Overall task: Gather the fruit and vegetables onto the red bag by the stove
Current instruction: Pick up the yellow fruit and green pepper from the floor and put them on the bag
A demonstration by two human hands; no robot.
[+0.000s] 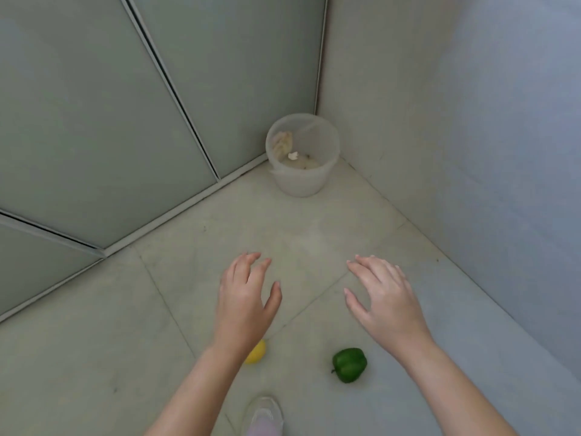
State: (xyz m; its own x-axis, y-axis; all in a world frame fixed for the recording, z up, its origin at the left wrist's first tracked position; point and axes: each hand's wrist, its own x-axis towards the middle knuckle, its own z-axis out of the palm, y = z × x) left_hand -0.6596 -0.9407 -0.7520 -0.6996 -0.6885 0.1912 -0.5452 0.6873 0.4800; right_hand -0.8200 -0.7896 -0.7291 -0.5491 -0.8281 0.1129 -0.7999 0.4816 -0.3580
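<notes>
While left wrist half hides lemon, green pepper lies exposed

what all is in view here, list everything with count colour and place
bin: one, translucent white, in the floor corner, scraps inside
lemon: one, yellow, on the floor, partly hidden by the left wrist
pepper: one, green, on the floor right of the lemon
floor: pale tiles
shoe: one, pale, bottom edge
left hand: one, fingers spread, holding nothing
right hand: one, fingers spread, holding nothing
</notes>
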